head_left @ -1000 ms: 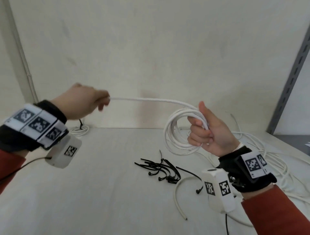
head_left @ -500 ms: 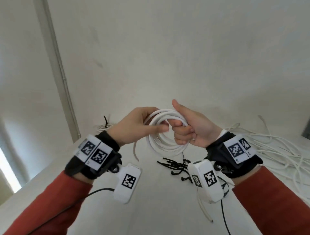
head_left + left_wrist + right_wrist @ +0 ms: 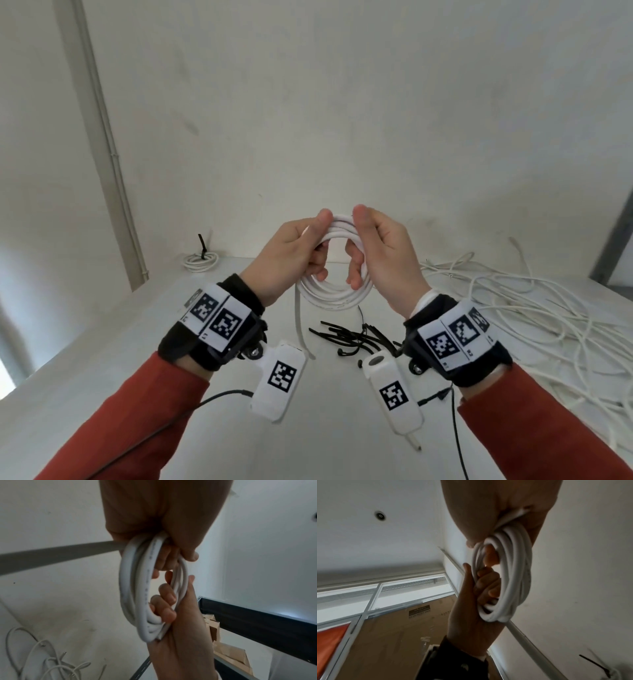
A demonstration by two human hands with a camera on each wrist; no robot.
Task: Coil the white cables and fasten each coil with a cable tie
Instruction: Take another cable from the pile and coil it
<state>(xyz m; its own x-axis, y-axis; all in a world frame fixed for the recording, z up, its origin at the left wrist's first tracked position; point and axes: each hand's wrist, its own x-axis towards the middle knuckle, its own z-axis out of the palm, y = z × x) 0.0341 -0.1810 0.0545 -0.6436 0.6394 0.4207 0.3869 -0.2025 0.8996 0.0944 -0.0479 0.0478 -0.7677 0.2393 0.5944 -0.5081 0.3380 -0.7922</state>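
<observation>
Both hands hold one white coil [image 3: 337,274] in the air above the table [image 3: 102,342], in front of the wall [image 3: 342,102]; the left hand [image 3: 291,255] grips the coil's upper left, fingers curled through the loop and thumb on top; the right hand [image 3: 383,253] grips the upper right the same way, thumb tip beside the left thumb; in the left wrist view the left hand [image 3: 154,513] closes on the coil [image 3: 137,588] from above while the right hand [image 3: 180,635] clasps it from below; in the right wrist view the right hand [image 3: 496,507] and left hand [image 3: 471,615] hold the coil [image 3: 510,574] likewise; a free end [image 3: 301,329] of the cable hangs from the coil down toward the table; under the coil lies a heap of black ties [image 3: 356,337] on the table; to the right sprawls a tangle of loose cables [image 3: 513,308], well apart from the hands; at the far left, near the wall, sits a tied coil [image 3: 200,260] with a black tie standing up from it; both wrists wear black bands with printed markers, and the sleeves are red.
</observation>
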